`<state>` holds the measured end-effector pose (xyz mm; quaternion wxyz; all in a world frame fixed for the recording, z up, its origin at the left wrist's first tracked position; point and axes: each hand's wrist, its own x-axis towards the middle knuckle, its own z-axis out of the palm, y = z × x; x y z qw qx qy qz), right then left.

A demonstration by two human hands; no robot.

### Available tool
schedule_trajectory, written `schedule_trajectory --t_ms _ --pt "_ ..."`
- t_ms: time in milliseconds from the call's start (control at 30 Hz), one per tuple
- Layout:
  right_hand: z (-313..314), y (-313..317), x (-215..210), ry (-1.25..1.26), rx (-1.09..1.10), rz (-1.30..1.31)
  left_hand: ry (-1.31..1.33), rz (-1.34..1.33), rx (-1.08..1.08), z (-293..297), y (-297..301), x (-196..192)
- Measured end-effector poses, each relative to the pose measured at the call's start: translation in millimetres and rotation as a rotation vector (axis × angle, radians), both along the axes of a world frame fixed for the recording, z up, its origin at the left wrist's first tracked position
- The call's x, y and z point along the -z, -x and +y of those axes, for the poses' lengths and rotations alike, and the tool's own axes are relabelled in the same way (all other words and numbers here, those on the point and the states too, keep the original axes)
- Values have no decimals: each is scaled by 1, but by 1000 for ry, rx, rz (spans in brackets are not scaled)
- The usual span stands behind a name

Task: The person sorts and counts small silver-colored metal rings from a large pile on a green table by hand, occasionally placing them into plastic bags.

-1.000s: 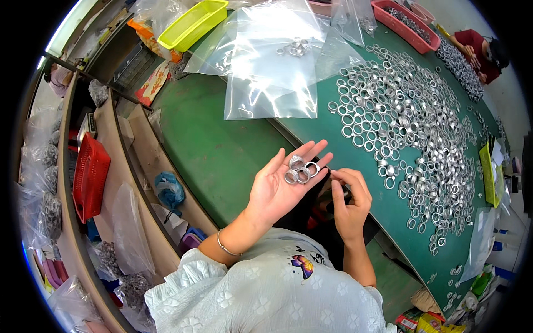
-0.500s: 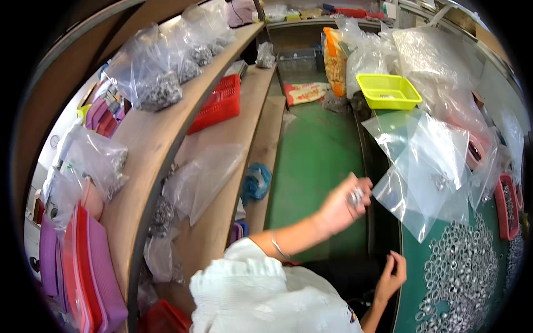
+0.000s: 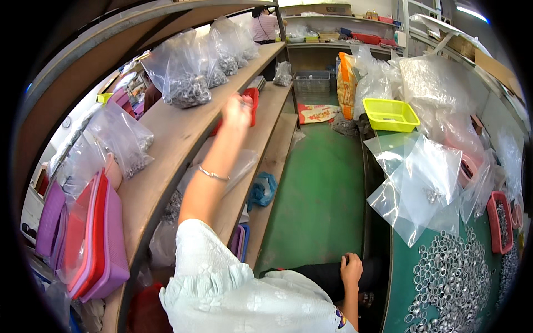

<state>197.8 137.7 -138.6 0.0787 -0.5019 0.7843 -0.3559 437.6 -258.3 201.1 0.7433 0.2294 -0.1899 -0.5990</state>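
Observation:
My left hand, with a bangle at the wrist, reaches up to the edge of the upper wooden shelf. It is blurred but closed, and a bit of silver metal glints at its fingers, small metal rings. Behind the hand is a red basket on the shelf below, partly covered by it. A clear bag of metal rings stands on the upper shelf, left of the hand. My right hand rests at my dark-trousered leg, its fingers loosely bent with a gap, and nothing shows in it.
On the green table at right lie a heap of metal rings and flat clear bags. A yellow basket and a pink basket stand there too. Purple and red baskets lean at left. Another person is far back.
My left hand has swung from above the green floor at the middle up and left to the shelves. My right hand has moved left onto my leg, its fingers more bent. The view has shifted.

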Motion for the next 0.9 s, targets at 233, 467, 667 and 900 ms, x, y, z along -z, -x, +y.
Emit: schedule_trajectory --t_ms 233,467,667,900 --pt "-4 -1 16 -87 46 24 151 -438 -1018 -125 -136 -136" --pt "-20 2 25 -219 64 38 438 -834 -854 -208 -292 -240" --pt "-18 23 12 -381 210 -63 372 -993 -783 -234 -261 -253" --pt "-18 33 11 -513 279 -79 206 -1512 -853 -240 -233 -243"
